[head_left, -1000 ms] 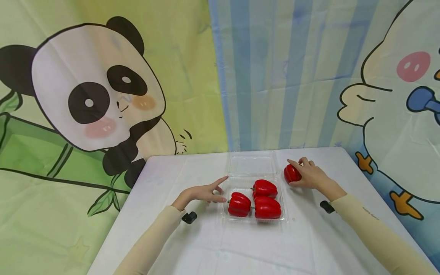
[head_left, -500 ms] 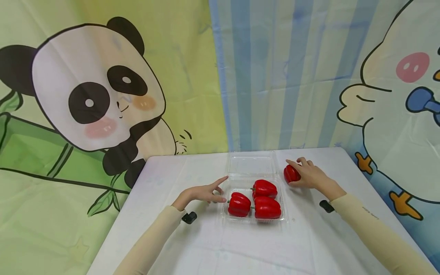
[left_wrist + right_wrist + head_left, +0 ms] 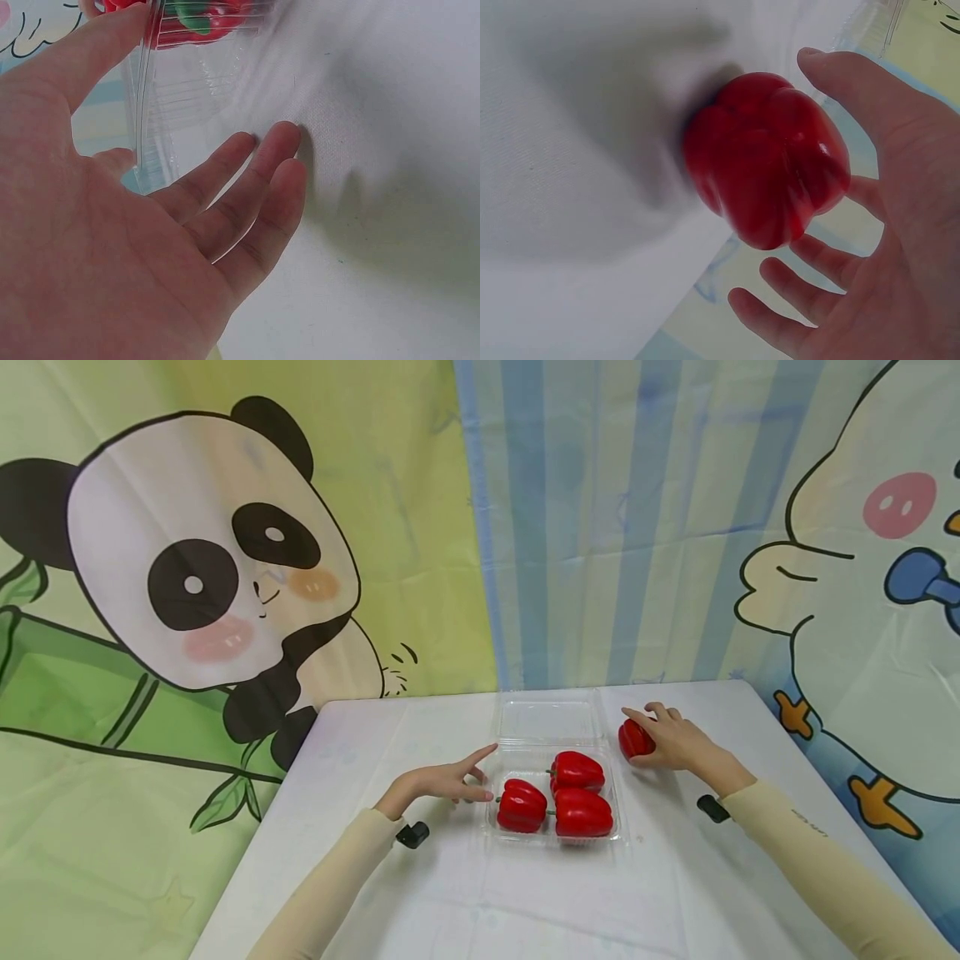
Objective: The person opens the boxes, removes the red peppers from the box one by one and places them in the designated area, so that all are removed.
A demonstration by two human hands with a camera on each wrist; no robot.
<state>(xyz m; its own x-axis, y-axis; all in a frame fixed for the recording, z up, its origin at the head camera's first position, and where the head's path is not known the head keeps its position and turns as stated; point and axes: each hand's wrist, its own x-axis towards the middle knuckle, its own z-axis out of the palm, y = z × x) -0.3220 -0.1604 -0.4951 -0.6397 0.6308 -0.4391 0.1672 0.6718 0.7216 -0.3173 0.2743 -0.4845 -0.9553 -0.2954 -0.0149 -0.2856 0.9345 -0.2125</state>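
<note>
Three red bell peppers lie in a clear plastic clamshell box (image 3: 620, 793): a left one (image 3: 522, 806), a back right one (image 3: 577, 772) and a front right one (image 3: 583, 814). Beside the box's left wall is my left hand (image 3: 444, 781), its fingers spread; in the left wrist view the index finger reaches the box edge. A fourth bell pepper (image 3: 769, 161) rests on the table right of the box. Around it is my right hand (image 3: 672, 743), thumb and index finger on opposite sides. The right wrist view shows a gap at the thumb; the index fingertip is hidden behind the pepper.
The box's clear lid (image 3: 551, 720) is folded back towards the curtain. A white cloth covers the table (image 3: 420, 893). Behind it hangs a printed curtain (image 3: 420, 527) with a panda and a white bird. Each wrist wears a small black device.
My right index finger has shifted slightly left over the fourth pepper. The left hand, the box and its peppers have stayed put.
</note>
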